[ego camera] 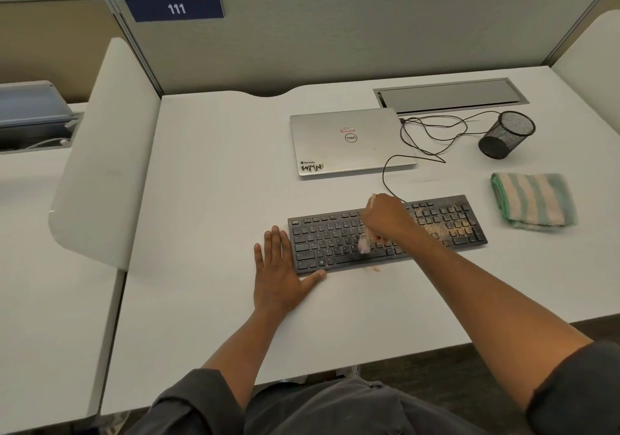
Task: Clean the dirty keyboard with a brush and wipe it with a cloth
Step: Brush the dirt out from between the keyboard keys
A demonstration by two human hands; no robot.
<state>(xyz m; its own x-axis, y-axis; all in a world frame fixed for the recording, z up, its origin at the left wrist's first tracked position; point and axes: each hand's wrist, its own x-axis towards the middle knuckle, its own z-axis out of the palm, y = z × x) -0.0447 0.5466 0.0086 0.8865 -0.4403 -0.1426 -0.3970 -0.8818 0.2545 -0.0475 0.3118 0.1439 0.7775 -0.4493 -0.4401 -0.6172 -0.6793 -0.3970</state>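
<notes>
**Brushing in hand, wiping not begun**

The brush [366,233] is gripped in the curled right hand [385,220], bristles on the keyboard [322,243] middle. The left hand [278,273], fingers flat, braces its left end. Debris [443,223] remains rightward, likely swept next; the cloth [533,201] lies untouched nearby.

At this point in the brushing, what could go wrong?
The brush sweeps mid keyboard while the crumbs sit at its right end, so grit may drop between keys or scatter onto the desk. Only the left hand, flat at the left edge, steadies it; it could slide.
</notes>
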